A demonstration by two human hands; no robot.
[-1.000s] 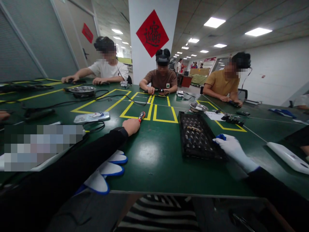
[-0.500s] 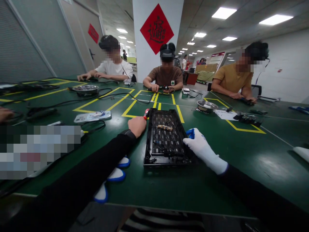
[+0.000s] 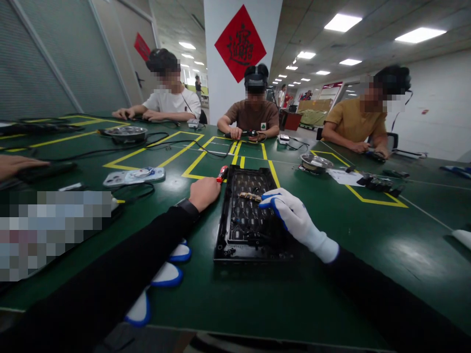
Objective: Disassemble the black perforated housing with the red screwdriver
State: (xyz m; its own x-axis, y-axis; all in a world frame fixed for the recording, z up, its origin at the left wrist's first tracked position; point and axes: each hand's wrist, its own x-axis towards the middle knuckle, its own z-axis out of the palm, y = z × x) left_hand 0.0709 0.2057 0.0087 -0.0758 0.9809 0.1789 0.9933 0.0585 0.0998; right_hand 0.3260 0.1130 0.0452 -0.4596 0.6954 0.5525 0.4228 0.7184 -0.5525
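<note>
A black plastic keyboard-like housing [image 3: 220, 245] lies lengthwise before me, its inside full of oval cells. Across its upper middle rests a small circuit board [image 3: 249, 196]. My right hand [image 3: 294, 215], in a white glove with blue fingertips, reaches over the housing's right side, and its fingers are closed at the board's right end. Just left of the housing, my bare left hand [image 3: 204, 193] is closed around a red-and-black tool handle [image 3: 222, 173], its far end poking out past the fist. Blue-edged white glove fingers [image 3: 167, 274] show beneath my left forearm.
A phone [image 3: 134, 177] and cables lie to the left, beyond a blurred-out object [image 3: 55, 230]. Metal dishes [image 3: 316, 162] stand farther back on the green table [image 3: 368, 255]. Black parts [image 3: 379, 183] and paper lie at right. Several people sit around the table.
My right hand has moved left from beside the housing to over it, its fingers now at the circuit board. My left hand keeps its hold on the red tool.
</note>
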